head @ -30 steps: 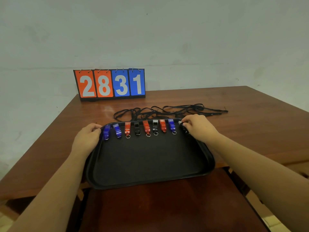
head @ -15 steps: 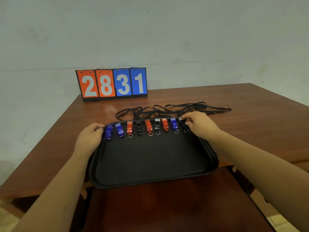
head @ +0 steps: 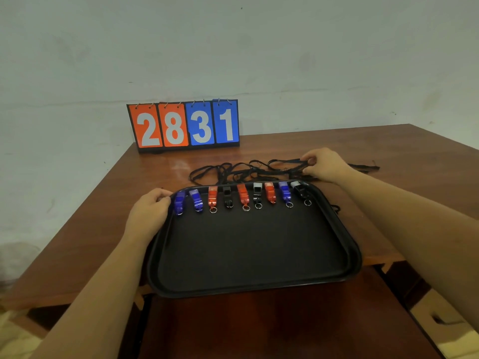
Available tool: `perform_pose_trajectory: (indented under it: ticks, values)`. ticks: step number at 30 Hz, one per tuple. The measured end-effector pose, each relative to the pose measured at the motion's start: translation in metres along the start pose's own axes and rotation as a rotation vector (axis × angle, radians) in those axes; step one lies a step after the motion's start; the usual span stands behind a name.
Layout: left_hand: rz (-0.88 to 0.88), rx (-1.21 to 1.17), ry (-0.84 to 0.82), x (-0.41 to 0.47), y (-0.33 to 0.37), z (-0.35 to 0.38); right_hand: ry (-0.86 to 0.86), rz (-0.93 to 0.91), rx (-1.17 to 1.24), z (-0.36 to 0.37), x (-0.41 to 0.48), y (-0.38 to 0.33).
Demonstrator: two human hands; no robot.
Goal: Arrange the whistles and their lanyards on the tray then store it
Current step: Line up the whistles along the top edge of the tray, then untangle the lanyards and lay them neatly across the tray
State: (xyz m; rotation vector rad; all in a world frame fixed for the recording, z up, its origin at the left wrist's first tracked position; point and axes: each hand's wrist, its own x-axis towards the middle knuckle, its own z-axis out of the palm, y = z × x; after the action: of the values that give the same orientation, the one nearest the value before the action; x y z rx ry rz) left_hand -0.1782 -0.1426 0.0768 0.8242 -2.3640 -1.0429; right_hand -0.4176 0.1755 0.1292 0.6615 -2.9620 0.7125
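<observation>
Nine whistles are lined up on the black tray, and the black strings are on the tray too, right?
Not quite. In the head view the nine whistles are lined up on the black tray, but the black strings lie on the table behind it, where the right hand pinches one.

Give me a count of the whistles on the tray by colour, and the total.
Blue whistles: 3
Orange whistles: 3
Black whistles: 3
Total on the tray: 9
Lanyards lie tangled on the table behind it, too tangled to count.
</observation>
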Motion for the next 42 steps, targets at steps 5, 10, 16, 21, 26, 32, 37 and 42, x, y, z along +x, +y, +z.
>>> perform_pose_trajectory:
  ticks: [5, 10, 16, 21, 26, 32, 37, 42]
  values:
    - [0.011, 0.044, -0.025, 0.007, -0.001, 0.002, -0.114, -0.022, -0.049, 0.021, 0.014, 0.001]
    - [-0.010, 0.033, -0.032, 0.014, -0.006, 0.003, -0.001, 0.013, -0.005, 0.025, 0.022, 0.004]
    - [-0.019, 0.014, -0.027, 0.013, -0.008, 0.003, 0.272, 0.040, 0.224, 0.002, 0.024, -0.027]
    - [0.004, -0.078, 0.063, 0.007, -0.004, 0.001, 0.348, -0.044, 0.516, -0.027, 0.012, -0.069]
    - [0.012, -0.188, 0.286, -0.009, 0.009, -0.009, 0.337, -0.246, 0.491, -0.054, -0.018, -0.105]
    - [0.301, -0.201, 0.142, -0.041, 0.073, -0.016, 0.265, -0.392, 0.517, -0.095, -0.064, -0.145]
    - [0.421, -0.256, -0.136, -0.067, 0.146, -0.010, 0.056, -0.505, 0.655, -0.118, -0.104, -0.165]
    - [0.506, -0.224, -0.225, -0.076, 0.180, -0.009, -0.088, -0.565, 0.872, -0.143, -0.133, -0.165]
